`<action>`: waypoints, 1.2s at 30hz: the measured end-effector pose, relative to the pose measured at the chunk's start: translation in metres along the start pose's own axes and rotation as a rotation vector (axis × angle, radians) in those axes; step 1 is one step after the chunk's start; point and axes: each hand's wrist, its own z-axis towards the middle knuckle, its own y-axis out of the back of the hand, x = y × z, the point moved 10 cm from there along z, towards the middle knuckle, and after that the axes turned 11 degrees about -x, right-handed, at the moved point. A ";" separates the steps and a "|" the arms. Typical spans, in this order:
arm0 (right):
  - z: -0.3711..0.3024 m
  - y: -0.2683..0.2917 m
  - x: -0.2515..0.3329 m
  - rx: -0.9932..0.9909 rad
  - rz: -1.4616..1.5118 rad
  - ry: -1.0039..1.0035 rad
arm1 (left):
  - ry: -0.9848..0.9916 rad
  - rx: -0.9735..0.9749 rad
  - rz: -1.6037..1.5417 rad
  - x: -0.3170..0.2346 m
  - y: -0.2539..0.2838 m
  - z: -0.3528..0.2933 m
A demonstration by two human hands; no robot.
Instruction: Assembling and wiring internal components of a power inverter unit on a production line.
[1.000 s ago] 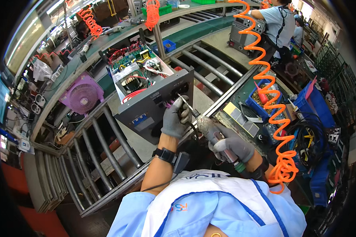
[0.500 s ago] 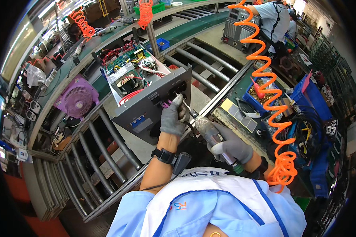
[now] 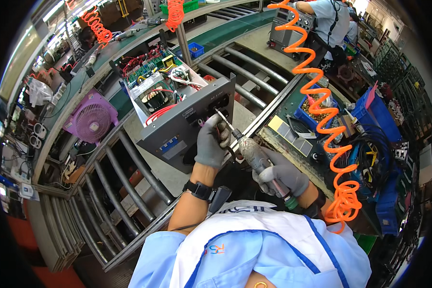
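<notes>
In the grey-gloved grip of my right hand (image 3: 284, 176) is a pneumatic screwdriver (image 3: 254, 154), its long bit pointing up and left. The bit's tip meets or nearly meets the dark grey panel (image 3: 153, 137) beside its round black sockets; I cannot tell whether it touches. My left hand (image 3: 211, 143), also gloved, is closed just below the tip, next to the bit and against the panel. Whatever its fingers hold is hidden. Behind the panel lies an open chassis with a green circuit board (image 3: 144, 67), a transformer (image 3: 154, 98) and red wires (image 3: 163, 113).
A roller conveyor (image 3: 129, 168) runs beneath the chassis. An orange coiled air hose (image 3: 317, 91) hangs at the right, near a blue bin of small brass-coloured parts (image 3: 317, 115). A purple fan (image 3: 92, 117) stands left. Another person (image 3: 329, 24) works beside a grey machine (image 3: 290, 31).
My left fingers have drawn down slightly from the sockets, so the bit's tip now shows above them. The screwdriver has shifted a little, still in my right hand.
</notes>
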 end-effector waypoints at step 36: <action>-0.057 0.065 -0.014 0.025 0.068 0.078 | -0.089 -0.003 0.137 0.031 0.018 0.006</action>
